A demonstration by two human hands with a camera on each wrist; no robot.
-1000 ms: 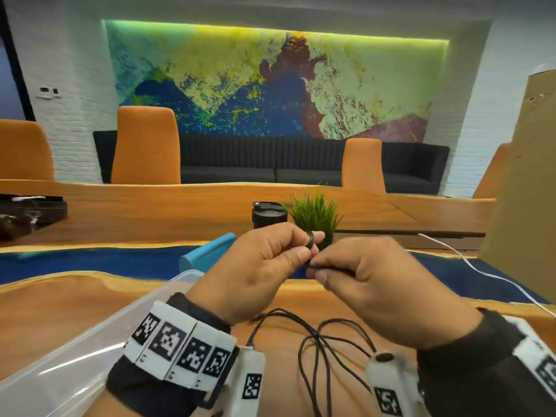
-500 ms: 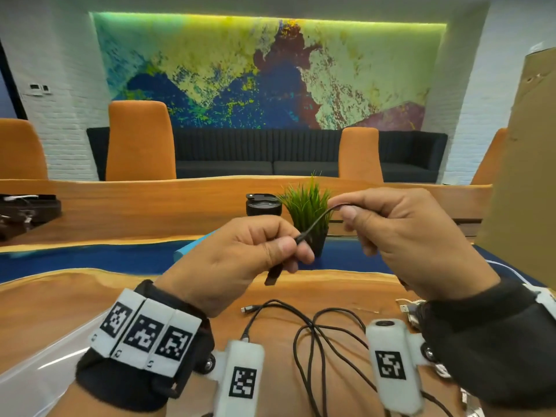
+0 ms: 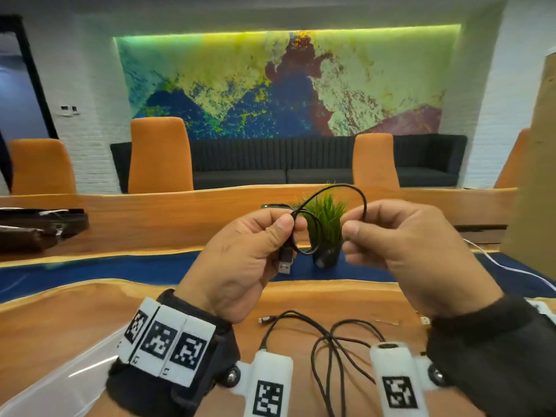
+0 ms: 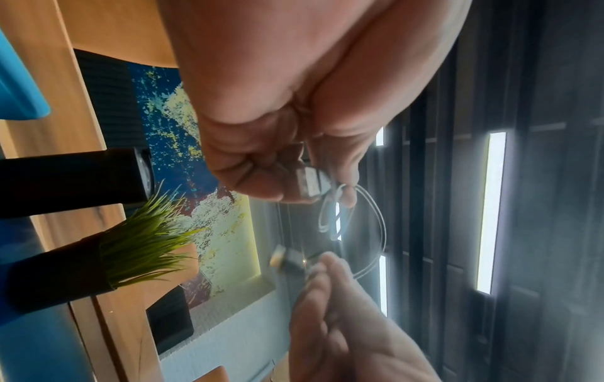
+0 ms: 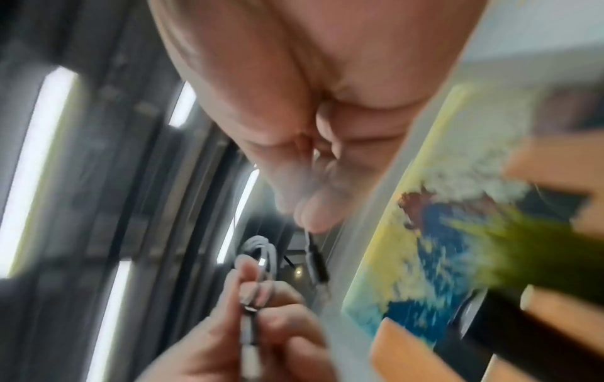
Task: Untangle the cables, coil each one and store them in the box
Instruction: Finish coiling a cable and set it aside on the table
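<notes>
Newly looped cable [image 3: 337, 188] between both hands' fingers [image 3: 282, 225]

A short black USB cable [image 3: 337, 203] is held looped between the left hand [image 3: 246, 257] and right hand [image 3: 403, 245], above tangled black cables [image 3: 331, 338] on the wooden table [image 3: 60, 320]; behind it a small potted grass plant [image 3: 326, 224] is set.

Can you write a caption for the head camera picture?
Left hand and right hand coil a short black cable above tangled cables.

No words, brand names or numbers can be read anywhere. The only signs are black-and-white square code markers [image 3: 162, 344] on the white wrist bands [image 3: 186, 356].
</notes>
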